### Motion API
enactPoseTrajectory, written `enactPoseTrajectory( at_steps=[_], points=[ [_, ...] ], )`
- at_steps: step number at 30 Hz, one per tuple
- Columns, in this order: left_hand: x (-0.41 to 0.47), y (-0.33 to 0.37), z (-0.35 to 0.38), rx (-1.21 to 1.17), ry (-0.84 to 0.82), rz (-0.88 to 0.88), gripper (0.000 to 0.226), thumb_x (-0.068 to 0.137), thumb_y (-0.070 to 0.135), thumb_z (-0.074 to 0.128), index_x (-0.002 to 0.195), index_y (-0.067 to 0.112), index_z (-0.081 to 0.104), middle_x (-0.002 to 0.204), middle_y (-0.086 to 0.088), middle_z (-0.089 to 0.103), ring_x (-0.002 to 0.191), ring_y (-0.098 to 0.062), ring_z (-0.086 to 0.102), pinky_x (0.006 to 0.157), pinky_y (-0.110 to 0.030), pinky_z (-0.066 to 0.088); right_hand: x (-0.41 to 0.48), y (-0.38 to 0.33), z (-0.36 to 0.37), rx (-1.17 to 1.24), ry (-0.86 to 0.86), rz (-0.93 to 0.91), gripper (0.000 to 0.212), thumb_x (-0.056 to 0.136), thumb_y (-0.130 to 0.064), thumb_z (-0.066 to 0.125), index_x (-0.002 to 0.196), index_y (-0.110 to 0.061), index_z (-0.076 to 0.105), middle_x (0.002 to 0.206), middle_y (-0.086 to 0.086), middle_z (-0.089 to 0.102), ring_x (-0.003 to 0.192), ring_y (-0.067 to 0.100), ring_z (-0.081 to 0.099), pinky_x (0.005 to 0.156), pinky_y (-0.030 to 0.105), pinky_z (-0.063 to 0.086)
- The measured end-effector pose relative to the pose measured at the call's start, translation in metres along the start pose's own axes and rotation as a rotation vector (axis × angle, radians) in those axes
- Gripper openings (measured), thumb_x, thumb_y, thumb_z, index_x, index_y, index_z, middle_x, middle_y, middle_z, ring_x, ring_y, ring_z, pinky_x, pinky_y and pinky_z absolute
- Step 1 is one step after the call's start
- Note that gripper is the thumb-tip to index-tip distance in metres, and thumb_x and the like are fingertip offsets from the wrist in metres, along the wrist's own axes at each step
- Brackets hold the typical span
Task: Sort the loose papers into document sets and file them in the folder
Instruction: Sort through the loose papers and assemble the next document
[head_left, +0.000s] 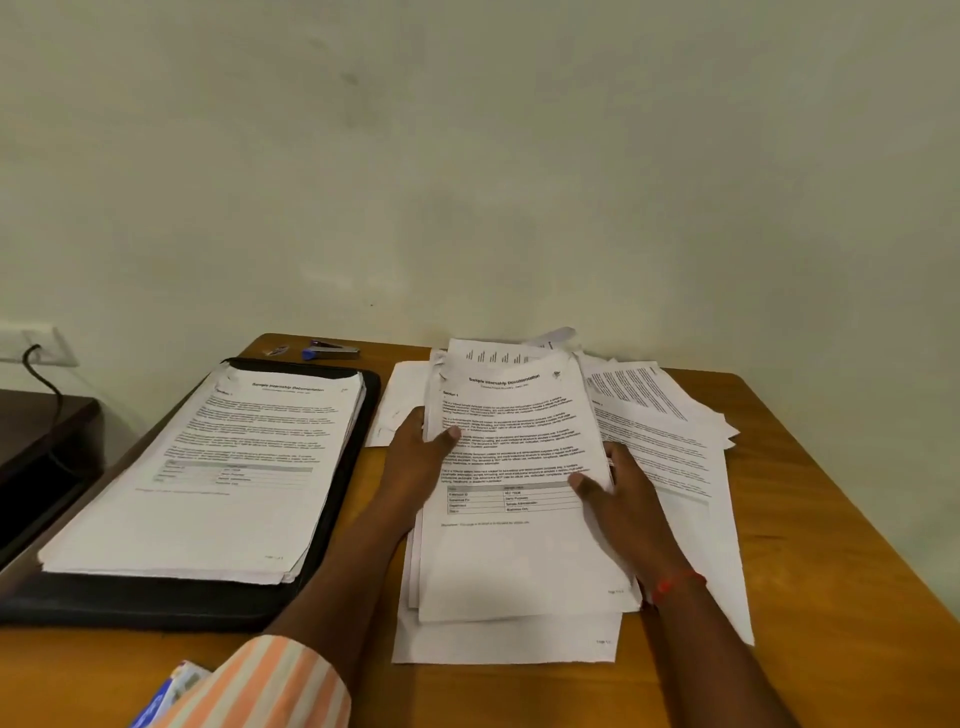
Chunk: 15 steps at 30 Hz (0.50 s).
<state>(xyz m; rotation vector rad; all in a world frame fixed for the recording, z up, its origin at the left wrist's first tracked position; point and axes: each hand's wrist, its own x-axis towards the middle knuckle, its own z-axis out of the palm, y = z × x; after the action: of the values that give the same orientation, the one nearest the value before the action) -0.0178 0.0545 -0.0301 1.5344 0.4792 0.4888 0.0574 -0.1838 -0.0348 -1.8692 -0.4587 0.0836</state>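
Both hands grip one paper set (519, 452) in the middle of the frame, its top sheet headed as internship documentation. The left hand (415, 457) holds the set's left edge and the right hand (623, 504) its right edge. On each hand the thumb lies on the top sheet and the other fingers go under the pile, so the fingers are clamped on the set. The sheets' edges look nearly flush, so I judge the step in hand is squaring a sorted set before filing.

The black folder (156, 603) lies open at the left of the frame, and a filed stack (218, 467) with the same heading already sits on it. The next move probably calls for lifting the set off the sheets beneath it (504, 644) and carrying it left onto that stack, corners aligned.

More loose papers (665, 431) fan out at centre right, so the sorting is not finished. There is a bare strip of counter (363, 499) between the set and the folder, which gives room to carry the set across. The counter's right edge (831, 499) is near the fanned sheets, and one could slip off if it were nudged. A stapler (330, 349) sits at the back, out of the way.
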Motion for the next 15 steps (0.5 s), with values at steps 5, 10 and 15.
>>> enactPoseTrajectory(
  at_steps=[5, 10, 15],
  points=[
    [-0.017, 0.029, -0.002, -0.219, -0.046, 0.131, 0.024, 0.103, 0.021, 0.058, 0.126, 0.02, 0.062, 0.115, -0.001, 0.076, 0.099, -0.02, 0.075, 0.074, -0.03, 0.062, -0.004, -0.009, -0.003, 0.035, 0.126, -0.044, 0.044, 0.089, -0.033, 0.075, 0.127, -0.03, 0.055, 0.125, -0.01, 0.06, 0.114, 0.009, 0.058, 0.09, 0.027, 0.048],
    [-0.036, 0.061, 0.002, -0.184, 0.029, 0.363, 0.024, 0.1, 0.026, 0.058, 0.123, 0.019, 0.062, 0.108, 0.005, 0.077, 0.096, -0.018, 0.075, 0.071, -0.027, 0.061, -0.015, -0.029, -0.001, 0.317, 0.152, -0.11, 0.044, 0.087, -0.018, 0.076, 0.126, -0.022, 0.058, 0.116, -0.012, 0.072, 0.107, 0.003, 0.067, 0.08, 0.016, 0.056],
    [-0.055, 0.078, 0.012, -0.112, 0.217, 0.574, 0.027, 0.096, 0.027, 0.057, 0.12, 0.015, 0.056, 0.101, 0.013, 0.069, 0.093, 0.005, 0.07, 0.068, -0.012, 0.055, -0.023, -0.041, 0.002, 0.332, 0.304, -0.275, 0.031, 0.083, -0.028, 0.073, 0.111, -0.031, 0.061, 0.104, -0.019, 0.071, 0.102, 0.004, 0.068, 0.077, 0.02, 0.059]
  ],
)
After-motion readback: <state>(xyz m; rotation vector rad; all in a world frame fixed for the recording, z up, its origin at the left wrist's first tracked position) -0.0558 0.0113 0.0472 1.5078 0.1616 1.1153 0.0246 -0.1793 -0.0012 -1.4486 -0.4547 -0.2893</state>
